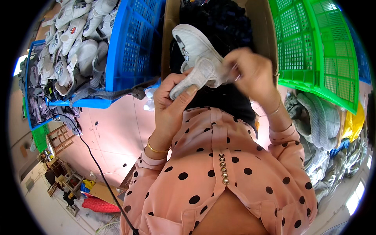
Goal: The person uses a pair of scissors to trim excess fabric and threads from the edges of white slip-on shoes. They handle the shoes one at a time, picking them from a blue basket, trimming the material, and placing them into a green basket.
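Observation:
A small off-white cloth shoe [197,43] with a dark printed figure is held up in front of me, over the carton. My left hand [166,103] is closed on its wide strap, the thumb pressed flat on top near the rounded end. My right hand [254,74] is at the other end of the shoe, smeared by motion, with its fingers curled. A small shiny thing shows between those fingers, too blurred to name. Where the right fingertips meet the shoe is unclear.
An open carton [169,43] with dark, fluffy material [219,19] stands ahead. To its left, a blue crate [135,47] adjoins a heap of similar shoes [74,33]. Green crates [299,43] stand right, above grey padded fabric [319,117]. A black cable [92,152] hangs at left.

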{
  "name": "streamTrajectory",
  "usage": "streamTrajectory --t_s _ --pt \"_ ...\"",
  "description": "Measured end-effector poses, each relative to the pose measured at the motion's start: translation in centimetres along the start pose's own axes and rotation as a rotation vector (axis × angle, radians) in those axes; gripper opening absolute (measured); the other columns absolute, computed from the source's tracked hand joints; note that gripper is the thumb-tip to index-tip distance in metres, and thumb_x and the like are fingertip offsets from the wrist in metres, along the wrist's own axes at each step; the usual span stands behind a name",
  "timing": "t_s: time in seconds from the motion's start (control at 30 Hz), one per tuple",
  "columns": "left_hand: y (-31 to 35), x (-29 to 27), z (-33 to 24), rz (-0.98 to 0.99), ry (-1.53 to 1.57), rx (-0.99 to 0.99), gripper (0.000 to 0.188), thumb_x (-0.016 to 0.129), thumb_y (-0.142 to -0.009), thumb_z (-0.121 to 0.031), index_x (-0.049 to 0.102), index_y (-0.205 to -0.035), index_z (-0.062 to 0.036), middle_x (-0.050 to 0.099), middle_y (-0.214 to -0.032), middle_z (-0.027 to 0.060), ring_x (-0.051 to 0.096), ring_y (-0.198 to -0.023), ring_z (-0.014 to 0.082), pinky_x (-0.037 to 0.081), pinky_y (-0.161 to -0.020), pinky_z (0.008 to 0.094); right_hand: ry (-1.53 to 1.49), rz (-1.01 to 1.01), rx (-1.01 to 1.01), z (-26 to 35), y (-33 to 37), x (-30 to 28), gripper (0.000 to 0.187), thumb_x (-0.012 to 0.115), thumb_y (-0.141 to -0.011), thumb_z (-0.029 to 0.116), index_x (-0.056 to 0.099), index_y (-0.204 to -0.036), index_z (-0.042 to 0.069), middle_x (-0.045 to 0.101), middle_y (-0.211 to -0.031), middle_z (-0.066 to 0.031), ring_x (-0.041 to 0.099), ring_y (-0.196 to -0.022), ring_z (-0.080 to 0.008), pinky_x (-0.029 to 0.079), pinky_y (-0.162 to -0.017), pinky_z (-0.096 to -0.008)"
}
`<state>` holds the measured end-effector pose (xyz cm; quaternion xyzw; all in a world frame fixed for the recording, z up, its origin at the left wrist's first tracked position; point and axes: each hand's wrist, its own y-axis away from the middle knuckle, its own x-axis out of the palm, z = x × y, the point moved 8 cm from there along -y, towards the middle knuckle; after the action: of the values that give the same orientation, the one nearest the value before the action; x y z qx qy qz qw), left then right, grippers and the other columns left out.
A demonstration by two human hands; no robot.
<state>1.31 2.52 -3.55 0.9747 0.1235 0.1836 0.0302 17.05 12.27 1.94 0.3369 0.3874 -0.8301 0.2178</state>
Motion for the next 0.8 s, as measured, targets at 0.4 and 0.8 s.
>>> streamTrajectory --t_s 0.4,0.8 --pt "0.5 1.6 -4.0 -0.031 -0.641 0.322 0.019 0.066 -0.085 0.004 0.065 -0.104 0.0032 0.071 -0.101 0.0106 0.061 -0.082 0.0067 0.050 -0.073 0.0218 -0.618 0.096 0.497 0.2 3.2 0.9 0.044 0.080 -0.079 0.017 0.057 -0.114 0.005 0.065 -0.080 -0.0083 0.062 -0.068 -0.0117 0.051 -0.063 -0.0240" --pt "1.8 5.3 -3.7 0.252 -0.670 0.425 0.028 0.069 -0.082 -0.002 0.069 -0.110 -0.0032 0.068 -0.111 0.0108 0.063 -0.101 0.0260 0.049 -0.084 0.0306 -0.529 -0.072 0.309 -0.3 5.0 0.8 0.038 0.070 -0.067 0.001 0.062 -0.103 0.001 0.058 -0.071 -0.0053 0.052 -0.056 -0.0084 0.045 -0.053 -0.0222"
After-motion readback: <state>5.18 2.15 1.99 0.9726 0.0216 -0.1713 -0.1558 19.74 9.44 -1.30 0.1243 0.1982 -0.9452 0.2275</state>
